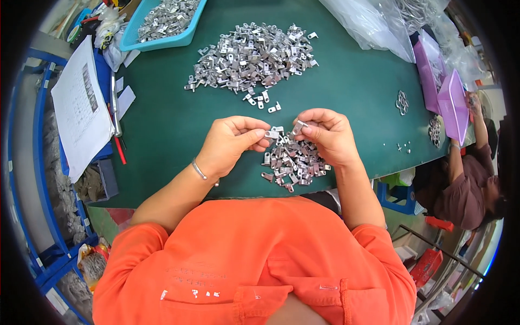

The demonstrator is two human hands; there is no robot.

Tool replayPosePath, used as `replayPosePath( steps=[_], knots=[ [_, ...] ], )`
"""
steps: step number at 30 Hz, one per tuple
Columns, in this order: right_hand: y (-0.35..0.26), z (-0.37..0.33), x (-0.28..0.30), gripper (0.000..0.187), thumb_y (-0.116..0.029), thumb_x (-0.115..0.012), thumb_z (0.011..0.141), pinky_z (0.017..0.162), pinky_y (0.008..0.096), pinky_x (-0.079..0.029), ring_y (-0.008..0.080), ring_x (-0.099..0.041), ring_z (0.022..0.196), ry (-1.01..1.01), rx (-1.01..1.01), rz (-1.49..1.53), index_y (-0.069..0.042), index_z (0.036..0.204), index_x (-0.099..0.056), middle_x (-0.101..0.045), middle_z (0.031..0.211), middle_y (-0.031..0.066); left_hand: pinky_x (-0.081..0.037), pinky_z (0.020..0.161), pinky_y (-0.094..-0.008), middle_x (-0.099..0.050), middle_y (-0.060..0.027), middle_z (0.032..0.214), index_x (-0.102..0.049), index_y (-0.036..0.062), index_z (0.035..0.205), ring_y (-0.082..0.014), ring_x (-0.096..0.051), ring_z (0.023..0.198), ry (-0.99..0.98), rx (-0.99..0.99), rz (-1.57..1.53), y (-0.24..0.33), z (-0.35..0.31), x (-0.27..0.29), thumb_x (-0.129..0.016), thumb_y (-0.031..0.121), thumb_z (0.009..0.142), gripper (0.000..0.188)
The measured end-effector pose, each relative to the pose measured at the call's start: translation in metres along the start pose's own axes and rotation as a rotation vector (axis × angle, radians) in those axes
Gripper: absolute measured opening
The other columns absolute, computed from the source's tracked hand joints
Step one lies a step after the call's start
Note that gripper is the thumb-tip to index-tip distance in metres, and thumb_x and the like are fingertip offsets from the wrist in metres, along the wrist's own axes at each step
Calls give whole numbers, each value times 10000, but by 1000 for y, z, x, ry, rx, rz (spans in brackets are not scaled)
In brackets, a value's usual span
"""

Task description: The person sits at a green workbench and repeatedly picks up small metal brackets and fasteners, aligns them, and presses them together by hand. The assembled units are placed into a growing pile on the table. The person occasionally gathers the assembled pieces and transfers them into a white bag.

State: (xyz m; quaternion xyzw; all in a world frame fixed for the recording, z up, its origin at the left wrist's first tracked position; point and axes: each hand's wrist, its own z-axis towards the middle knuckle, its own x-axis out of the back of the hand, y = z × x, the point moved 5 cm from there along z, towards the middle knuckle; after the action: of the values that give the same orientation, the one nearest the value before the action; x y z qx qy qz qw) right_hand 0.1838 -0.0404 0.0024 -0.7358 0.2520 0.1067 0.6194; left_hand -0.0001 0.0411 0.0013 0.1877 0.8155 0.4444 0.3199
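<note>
Between the thumb and fingers of my left hand [234,142] is a small silver metal bracket [272,134] with a hole in it. My right hand [329,135] pinches another metal bracket [298,127] of the same sort, held tilted. Both hands are just above the far side of a small pile of brackets [295,163] close to my body. Farther off on the green table lies a much larger heap of brackets [254,57], with a few loose ones [260,101] at its near edge.
A blue basket of brackets [162,45] stands at the far left, near papers [86,114] and a red pen [119,151]. Clear plastic bags [374,27], purple baskets [454,103] and metal rings [401,103] are at the right. Another person [470,189] sits beyond the right edge.
</note>
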Motion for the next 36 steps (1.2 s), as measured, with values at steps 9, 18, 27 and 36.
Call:
replayPosePath(
  steps=[9, 18, 27, 36],
  knots=[
    [-15, -1, -14, 119, 79, -626, 799, 752, 293, -520, 197, -636, 864, -183, 201, -509, 28, 903, -655, -662, 958, 114, -504, 619, -232, -637, -50, 865, -674, -17, 917, -104, -605, 698, -104, -223, 482, -4, -7, -10, -630, -34, 825, 103],
    [-9, 39, -29, 164, -7, -642, 808, 659, 312, -488, 214, -608, 737, 4, 434, -1166, -31, 969, -652, -620, 839, 87, -487, 633, -364, -541, -94, 848, -613, 47, 933, -293, -583, 706, 297, -903, 1194, 27, 32, -8, -671, 7, 759, 188],
    [1, 11, 3, 189, -73, -570, 917, 681, 270, -554, 186, -665, 790, -156, -145, 200, 39, 1067, -588, -670, 932, 147, -487, 644, -227, -565, -34, 837, -639, 14, 1036, -105, -600, 722, 170, -540, 835, 20, 31, -5, -663, 19, 813, 225],
    [-19, 0, -3, 131, -33, -563, 900, 653, 267, -497, 129, -606, 745, -258, -183, -375, 26, 991, -636, -657, 859, 73, -506, 724, -245, -619, -40, 917, -616, -28, 1062, -103, -590, 784, 4, -40, -48, -8, 2, 9, -613, 55, 891, 190]
  ],
)
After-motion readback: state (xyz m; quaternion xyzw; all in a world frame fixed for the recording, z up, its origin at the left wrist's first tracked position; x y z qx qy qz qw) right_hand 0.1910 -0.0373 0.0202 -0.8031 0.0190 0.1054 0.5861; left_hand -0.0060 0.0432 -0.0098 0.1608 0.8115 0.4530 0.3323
